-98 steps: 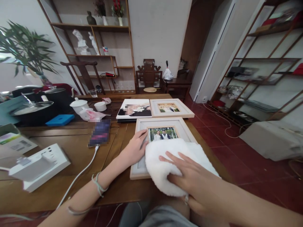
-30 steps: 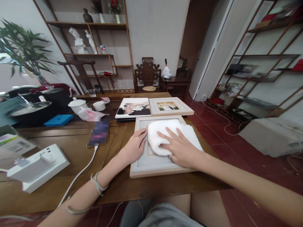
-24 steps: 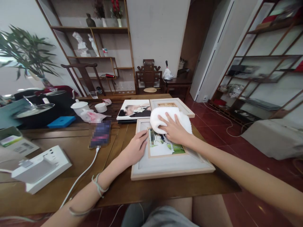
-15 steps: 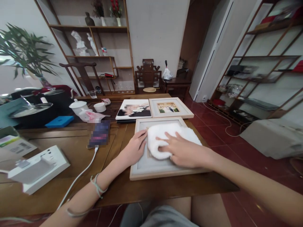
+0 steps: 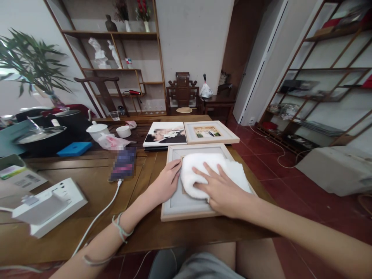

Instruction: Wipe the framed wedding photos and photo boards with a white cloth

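A large pale wooden picture frame (image 5: 177,203) lies flat on the wooden table (image 5: 136,228) in front of me. My left hand (image 5: 165,184) rests flat on the frame's left border, fingers stretched out. My right hand (image 5: 222,190) presses a fluffy white cloth (image 5: 197,166) onto the middle of the frame, fingers spread over the cloth. The cloth hides the photo in the frame.
Behind the frame lie a smaller framed photo (image 5: 210,131) and an unframed print (image 5: 165,133). A phone (image 5: 122,164) on a white cable, a white power strip (image 5: 49,205), a blue box (image 5: 74,148), a teapot (image 5: 97,130) and dark pans (image 5: 43,133) fill the left. Shelves line the walls.
My right hand has swept the cloth over the frame, from the near edge to the far edge and back to the middle. My left hand has stayed on the frame's left border.
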{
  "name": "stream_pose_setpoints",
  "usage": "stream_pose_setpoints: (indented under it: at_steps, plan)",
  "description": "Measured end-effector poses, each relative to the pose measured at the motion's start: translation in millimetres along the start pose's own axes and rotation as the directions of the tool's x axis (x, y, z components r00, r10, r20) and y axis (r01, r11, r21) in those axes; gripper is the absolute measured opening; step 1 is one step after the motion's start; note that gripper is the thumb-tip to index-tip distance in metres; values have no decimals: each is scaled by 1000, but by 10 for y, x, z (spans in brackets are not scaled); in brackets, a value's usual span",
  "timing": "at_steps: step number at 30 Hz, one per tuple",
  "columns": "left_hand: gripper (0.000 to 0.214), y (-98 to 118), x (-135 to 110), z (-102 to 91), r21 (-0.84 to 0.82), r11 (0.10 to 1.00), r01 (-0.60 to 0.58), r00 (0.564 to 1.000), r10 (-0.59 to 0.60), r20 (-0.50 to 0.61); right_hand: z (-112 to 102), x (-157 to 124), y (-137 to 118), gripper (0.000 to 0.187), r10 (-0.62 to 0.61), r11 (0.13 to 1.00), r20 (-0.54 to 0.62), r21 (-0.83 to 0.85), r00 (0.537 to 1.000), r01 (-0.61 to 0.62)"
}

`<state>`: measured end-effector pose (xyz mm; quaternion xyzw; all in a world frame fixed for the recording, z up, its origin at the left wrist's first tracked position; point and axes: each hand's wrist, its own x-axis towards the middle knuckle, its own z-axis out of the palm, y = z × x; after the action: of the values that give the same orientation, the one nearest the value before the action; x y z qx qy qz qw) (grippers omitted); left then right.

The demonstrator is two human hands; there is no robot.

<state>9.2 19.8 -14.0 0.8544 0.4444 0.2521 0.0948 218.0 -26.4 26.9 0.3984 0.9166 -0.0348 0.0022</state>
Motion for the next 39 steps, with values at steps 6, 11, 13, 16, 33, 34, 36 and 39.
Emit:
stream_pose_setpoints:
  at_steps: [6,11,13,16,33,34,36,39]
  plan:
    - [39,27,12,-45,18,1000,7,1000,-6,-15,43,516,365,65,96,970,-128,-209,987,-121]
    - [36,13,10,-39,-7,1000,1,1000,-1,-27,-40,518,246,62,33,992,-29,-124,999,-36]
    - [37,4,4,-15,-11,1000,10,999,-11,-48,-113,357,113,60,-11,998,48,-57,999,14]
    - [40,-1,-3,12,12,999,42,997,-42,-58,-256,16,-87,57,-105,994,155,33,982,101]
    - [42,85,-67,-43,-146,985,88,985,-108,-136,-108,309,10,65,100,994,16,34,995,-101]
    - [43,98,-73,-53,-173,979,105,979,-132,-155,-127,361,-22,63,61,996,26,56,998,-62]
    - [43,112,-83,-61,-231,963,136,959,-186,-212,-164,387,-113,58,-49,993,56,110,997,42]
    - [44,117,-88,-49,-278,945,172,936,-245,-254,-181,241,-239,53,-179,971,92,179,980,161]
